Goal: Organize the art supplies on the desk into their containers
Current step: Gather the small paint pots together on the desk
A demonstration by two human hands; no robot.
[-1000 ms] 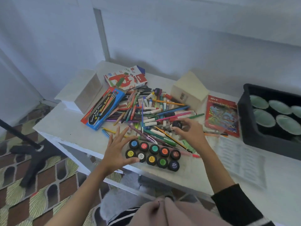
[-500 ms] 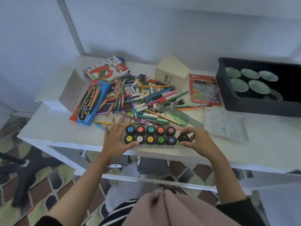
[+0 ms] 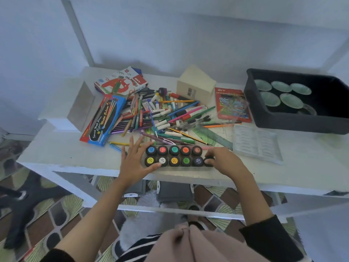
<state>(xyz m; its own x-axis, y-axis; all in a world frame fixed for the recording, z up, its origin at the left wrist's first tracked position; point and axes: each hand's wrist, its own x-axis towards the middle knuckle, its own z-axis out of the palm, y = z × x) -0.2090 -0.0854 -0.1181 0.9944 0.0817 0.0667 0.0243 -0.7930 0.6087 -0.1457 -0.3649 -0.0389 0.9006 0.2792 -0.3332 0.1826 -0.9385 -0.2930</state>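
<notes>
Left hand [image 3: 135, 163] spread flat beside the paint jars [image 3: 173, 156], right hand [image 3: 224, 161] fingers curled round black jar [image 3: 208, 160]

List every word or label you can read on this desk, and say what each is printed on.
"OIL PASTELS": on the white pastel box.
"Special High Class" and "Water Colour": on the blue box.
Red packet: title too blurred to read.
Beige box: a barcode only, digits unreadable.
Paint pot lids: print too small to read.
</notes>
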